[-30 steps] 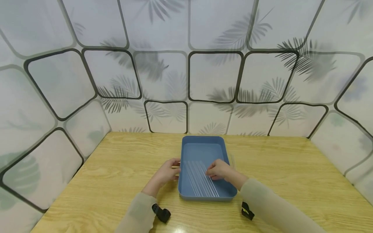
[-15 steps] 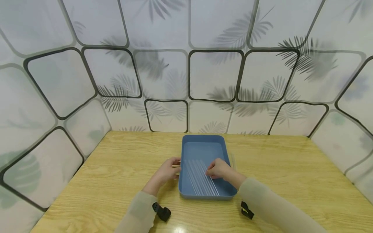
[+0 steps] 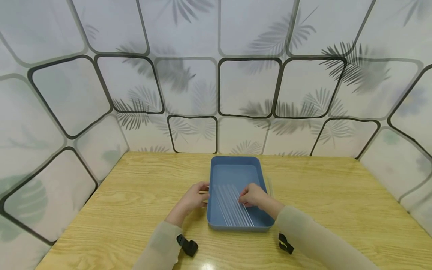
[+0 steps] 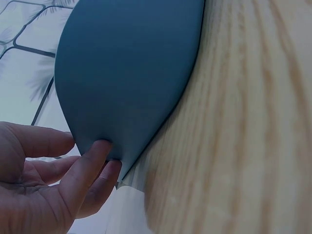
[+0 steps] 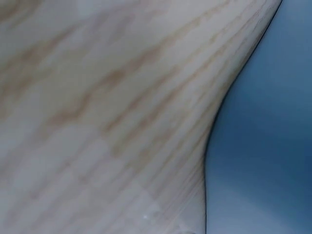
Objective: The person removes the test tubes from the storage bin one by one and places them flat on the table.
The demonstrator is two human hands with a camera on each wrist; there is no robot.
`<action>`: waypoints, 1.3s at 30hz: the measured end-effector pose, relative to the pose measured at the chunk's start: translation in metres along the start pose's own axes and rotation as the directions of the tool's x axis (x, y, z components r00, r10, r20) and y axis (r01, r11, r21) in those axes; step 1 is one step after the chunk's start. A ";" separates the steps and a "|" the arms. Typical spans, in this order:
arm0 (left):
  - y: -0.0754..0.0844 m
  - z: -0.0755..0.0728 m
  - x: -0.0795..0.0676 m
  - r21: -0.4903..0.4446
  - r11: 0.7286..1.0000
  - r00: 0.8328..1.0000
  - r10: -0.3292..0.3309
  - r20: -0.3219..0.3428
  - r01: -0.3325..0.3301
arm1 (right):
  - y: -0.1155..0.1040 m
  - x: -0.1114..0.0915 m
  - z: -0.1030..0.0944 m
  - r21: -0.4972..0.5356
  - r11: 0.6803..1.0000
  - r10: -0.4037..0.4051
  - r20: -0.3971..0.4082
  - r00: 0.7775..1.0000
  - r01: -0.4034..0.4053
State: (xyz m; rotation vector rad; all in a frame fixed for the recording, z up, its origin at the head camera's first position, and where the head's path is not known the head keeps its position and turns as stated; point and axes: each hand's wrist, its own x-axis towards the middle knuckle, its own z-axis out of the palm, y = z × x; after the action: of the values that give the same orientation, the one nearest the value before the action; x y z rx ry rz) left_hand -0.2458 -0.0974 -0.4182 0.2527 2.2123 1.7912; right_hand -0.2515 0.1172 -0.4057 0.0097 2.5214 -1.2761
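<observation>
A blue rectangular tray (image 3: pixel 235 174) stands on the wooden table in the head view. Inside it, several thin clear straws (image 3: pixel 227 208) lie side by side, slanting toward the near edge. My right hand (image 3: pixel 254 196) is over the tray's right half, its thumb and fingertips pinching the rightmost clear straw (image 3: pixel 249 216). At the left side, my left hand (image 3: pixel 193 197) touches the tray's outer wall with loosely bent fingers. The left wrist view has these fingertips (image 4: pixel 101 145) against the blue wall (image 4: pixel 131 63). In the right wrist view the right hand is out of sight.
More clear straws (image 3: pixel 270 187) lie on the table just right of the tray, partly behind the right wrist. The wooden table (image 3: pixel 145 176) extends on both sides. A patterned cloth wall (image 3: pixel 189 90) closes off the back and sides.
</observation>
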 end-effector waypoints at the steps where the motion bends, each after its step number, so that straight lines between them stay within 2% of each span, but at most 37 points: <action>1: 0.000 0.000 0.000 -0.001 1.000 1.000 0.002 0.002 -0.002 | 0.000 0.001 0.000 0.003 1.000 0.004 0.002 1.000 -0.004; 8: 0.000 0.001 -0.002 0.001 1.000 1.000 0.004 0.001 -0.004 | 0.010 0.007 -0.003 0.010 1.000 -0.024 0.046 0.999 0.024; 16: 0.001 0.002 -0.002 0.007 1.000 1.000 -0.003 -0.002 0.003 | 0.000 -0.002 -0.006 0.028 1.000 0.000 -0.001 1.000 0.000; 24: 0.001 0.001 -0.002 0.005 1.000 1.000 0.009 0.009 -0.009 | -0.002 -0.001 -0.011 0.073 0.997 -0.025 0.002 1.000 0.025; 39: 0.002 0.000 -0.002 0.012 1.000 1.000 0.014 0.005 -0.014 | -0.008 -0.005 -0.021 0.068 0.996 -0.051 0.009 0.999 0.050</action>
State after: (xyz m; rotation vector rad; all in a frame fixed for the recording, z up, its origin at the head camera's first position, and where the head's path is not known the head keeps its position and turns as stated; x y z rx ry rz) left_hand -0.2438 -0.0977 -0.4165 0.2758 2.2236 1.7829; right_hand -0.2533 0.1294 -0.3862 -0.0454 2.4828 -1.3773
